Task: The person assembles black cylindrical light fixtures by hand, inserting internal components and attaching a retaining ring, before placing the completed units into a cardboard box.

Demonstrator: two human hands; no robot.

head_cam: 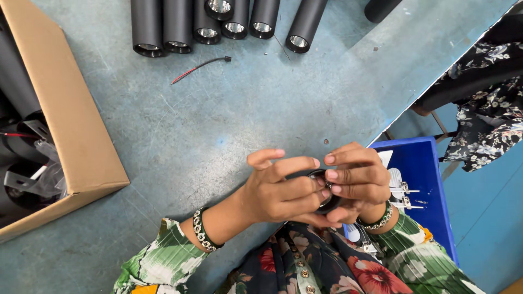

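Both my hands meet in front of my chest, at the near edge of the blue-grey table [229,114]. Between them is a small round black part with a shiny lens-like middle [317,175]. My left hand [280,190] cups it from the left, thumb and fingers curled over its rim. My right hand [357,179] closes on it from the right, fingertips pressed on its face. Most of the part is hidden by my fingers.
Several black tube lamp housings [218,22] lie in a row at the table's far edge, with a red-black wire [199,67] beside them. A cardboard box [71,125] of black parts stands at left. A blue bin [422,185] with metal clips sits at right. Another person's floral clothing [485,114] is at far right.
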